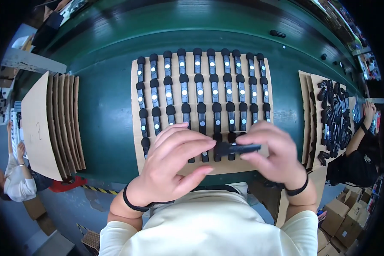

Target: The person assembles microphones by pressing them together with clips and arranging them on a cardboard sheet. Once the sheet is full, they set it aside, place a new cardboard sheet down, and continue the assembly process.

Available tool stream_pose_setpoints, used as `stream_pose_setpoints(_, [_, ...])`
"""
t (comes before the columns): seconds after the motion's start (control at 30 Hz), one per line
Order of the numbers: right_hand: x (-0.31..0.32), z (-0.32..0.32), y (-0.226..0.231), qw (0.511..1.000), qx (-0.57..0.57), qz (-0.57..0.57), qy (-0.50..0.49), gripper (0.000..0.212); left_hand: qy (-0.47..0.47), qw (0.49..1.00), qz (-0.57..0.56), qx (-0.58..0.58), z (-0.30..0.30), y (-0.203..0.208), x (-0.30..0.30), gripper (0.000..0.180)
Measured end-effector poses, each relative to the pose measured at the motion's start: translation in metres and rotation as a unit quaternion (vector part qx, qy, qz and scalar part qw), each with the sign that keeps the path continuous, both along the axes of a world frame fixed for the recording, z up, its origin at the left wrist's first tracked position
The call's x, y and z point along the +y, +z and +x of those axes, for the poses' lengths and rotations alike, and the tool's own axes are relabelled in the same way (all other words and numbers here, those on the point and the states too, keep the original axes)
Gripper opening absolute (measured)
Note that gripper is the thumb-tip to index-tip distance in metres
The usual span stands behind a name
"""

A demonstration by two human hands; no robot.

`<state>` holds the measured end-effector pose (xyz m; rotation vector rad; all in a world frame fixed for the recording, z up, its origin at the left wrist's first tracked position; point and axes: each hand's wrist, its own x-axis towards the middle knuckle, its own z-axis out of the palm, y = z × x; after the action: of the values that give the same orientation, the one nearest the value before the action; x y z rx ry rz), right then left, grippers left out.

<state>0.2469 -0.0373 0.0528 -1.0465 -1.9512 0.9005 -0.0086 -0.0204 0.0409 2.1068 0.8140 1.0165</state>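
Between the thumb and fingers of my right hand (274, 150) lies a small black microphone (245, 148), held sideways with its dark foam head towards the left. My left hand (170, 160) is beside that foam head, its thumb apart from its fingers and nothing visible between them; the index fingertip is close to the foam, and I cannot tell whether it touches. Beneath both hands, a cardboard sheet (190, 170) bears several rows of similar black microphones (199, 90), each with a foam head and a pale round dot. My hands hide part of the front row.
The sheet rests on a green work surface (104, 128). Upright cardboard sheets (38, 128) stand at the left. On the right, a pile of black pieces (335, 119) lies on cardboard. A loose black piece (277, 33) is at the back. Other people work at both sides.
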Motion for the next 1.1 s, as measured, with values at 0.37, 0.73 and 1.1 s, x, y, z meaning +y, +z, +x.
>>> stream_pose_setpoints(0.37, [-0.023,-0.040,-0.026,0.992,0.081,0.079,-0.054,0.036,-0.018,1.000,-0.007,0.005,0.003,-0.006,-0.008,0.033])
stream_pose_setpoints(0.73, [-0.022,-0.043,-0.028,0.987,0.061,0.128,-0.070,0.035,-0.014,1.000,0.027,-0.002,0.006,-0.004,-0.008,0.027])
stream_pose_setpoints(1.1, [-0.020,-0.045,-0.019,0.985,0.105,0.119,-0.062,0.030,-0.018,1.000,-0.008,-0.016,0.005,-0.018,-0.004,0.026])
